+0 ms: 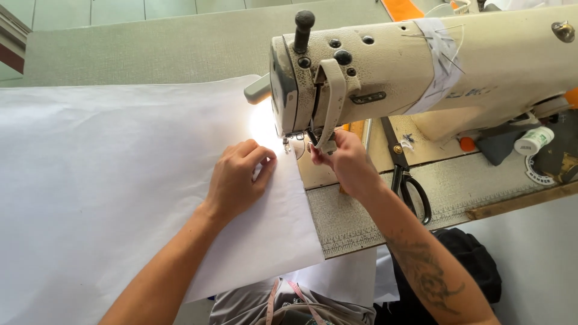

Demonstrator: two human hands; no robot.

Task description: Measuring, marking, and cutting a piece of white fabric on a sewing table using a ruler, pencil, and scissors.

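Note:
A large white sheet of fabric (108, 180) lies spread over the table and runs under the head of a cream sewing machine (421, 66). My left hand (238, 177) rests flat on the fabric just left of the needle area, fingers curled toward the presser foot (301, 141). My right hand (343, 159) is up under the machine head beside the needle, fingertips pinched together; what they hold is too small to tell.
Black scissors (412, 180) lie on the machine table to the right of my right forearm. A small white bottle (533, 140) and an orange object (466, 144) sit farther right. A bright lamp glare (265, 123) shines on the fabric by the needle. Dark cloth (469, 265) hangs below the table edge.

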